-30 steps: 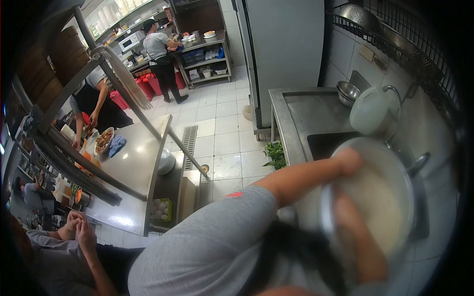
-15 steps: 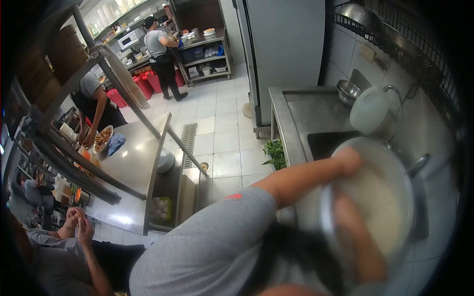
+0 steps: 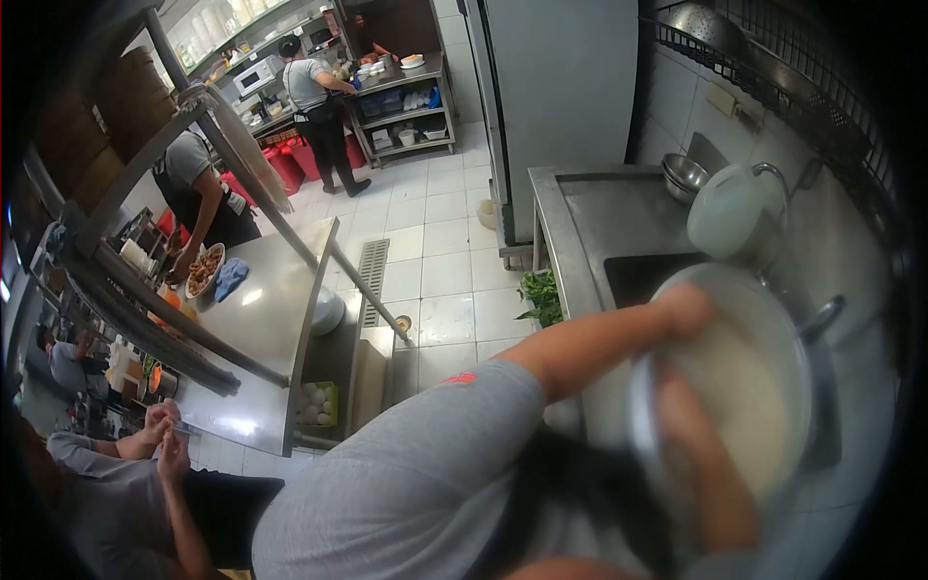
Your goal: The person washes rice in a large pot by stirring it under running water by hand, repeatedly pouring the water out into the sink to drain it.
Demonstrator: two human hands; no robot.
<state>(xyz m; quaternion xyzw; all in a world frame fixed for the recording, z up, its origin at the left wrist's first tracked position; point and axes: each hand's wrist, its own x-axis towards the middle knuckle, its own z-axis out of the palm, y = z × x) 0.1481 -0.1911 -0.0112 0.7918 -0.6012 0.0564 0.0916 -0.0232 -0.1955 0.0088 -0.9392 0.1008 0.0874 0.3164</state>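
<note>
A large metal pot with cloudy, whitish contents stands in the sink area at the right. My left hand is closed at the pot's upper left rim, its knuckles bunched there. Inside the pot, close to the wall nearest my body, my right hand reaches down toward the pale contents. Blur and the angle hide the right fingers. A side handle sticks out on the pot's far side. Just beyond the pot is a translucent plastic jug.
Steel bowls sit on the sink counter, below a wall rack. Leafy greens are beside the counter. Co-workers stand at a steel table on the left and a back counter. A tall grey cabinet rises ahead.
Both my hands stay at the pot with only slight shifts. At the left table a co-worker has straightened a little, and another person now shows behind the back counter.
</note>
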